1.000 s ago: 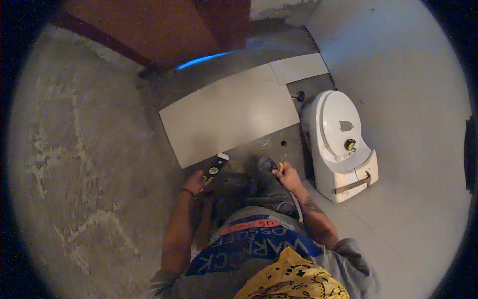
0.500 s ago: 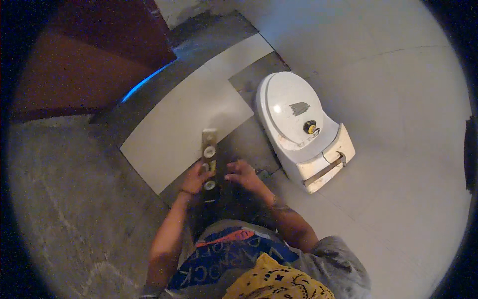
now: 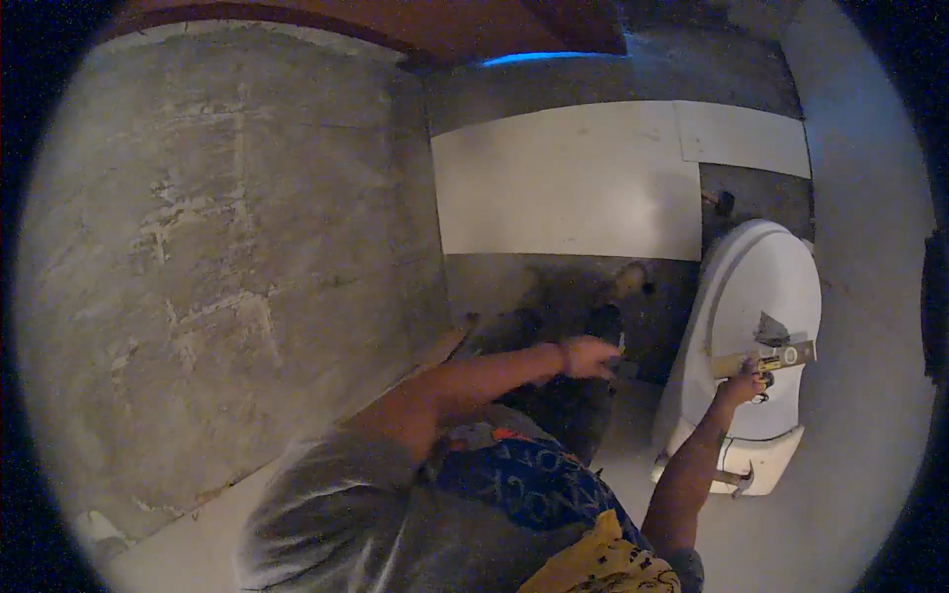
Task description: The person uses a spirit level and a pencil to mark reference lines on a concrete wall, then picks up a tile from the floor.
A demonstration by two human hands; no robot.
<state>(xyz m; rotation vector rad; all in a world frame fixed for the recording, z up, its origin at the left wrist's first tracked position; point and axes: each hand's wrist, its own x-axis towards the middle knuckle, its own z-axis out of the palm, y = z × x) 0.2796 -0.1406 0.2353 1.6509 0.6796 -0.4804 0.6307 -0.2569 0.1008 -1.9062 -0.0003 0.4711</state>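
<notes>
My right hand (image 3: 741, 387) is closed round a spirit level (image 3: 796, 354) with round vials. The level lies crosswise over the closed lid of a white toilet (image 3: 756, 282); whether it touches the lid, I cannot tell. A grey patch (image 3: 771, 329) marks the lid beside the level. Over the dark floor left of the toilet, my left hand (image 3: 590, 358) reaches rightward with its fingers stretched out. Nothing shows clearly in it. A hammer (image 3: 736, 480) rests on the toilet's cream-coloured rear part, below my right wrist.
Large white tiles (image 3: 563, 178) cover a strip of floor ahead. A dark-headed mallet (image 3: 725, 203) lies in the bare gap between tiles and toilet. Rough grey concrete wall (image 3: 237, 198) stands at left, a pale wall (image 3: 870, 257) at right.
My view has turned. The level has gone from my left hand to my right, over to the toilet lid. My right hand, open before, now grips it; my left hand has let go.
</notes>
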